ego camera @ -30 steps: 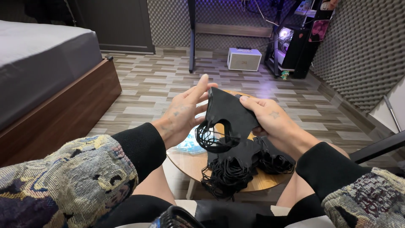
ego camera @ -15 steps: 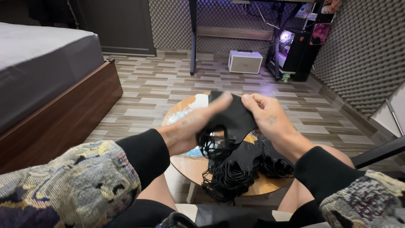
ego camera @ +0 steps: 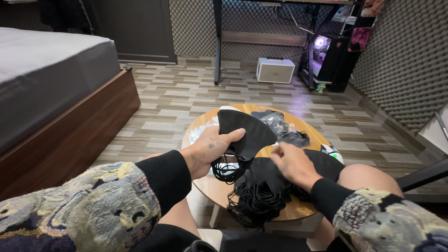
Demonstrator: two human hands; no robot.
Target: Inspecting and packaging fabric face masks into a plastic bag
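Evidently sorting, the left hand (ego camera: 210,149) pinches one black face mask (ego camera: 245,133) clear above the round wooden counter (ego camera: 298,207), while the right hand (ego camera: 291,163), fingers loosely curled, perhaps empty, rests on the black mask pile (ego camera: 261,186).

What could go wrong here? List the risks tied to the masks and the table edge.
1. The pile of black masks hangs over the near edge of the round wooden table; it may slide off.
2. Loose ear loops dangle from the mask held in the left hand; they could snag the pile.
3. The right hand reaching in may push the pile off.
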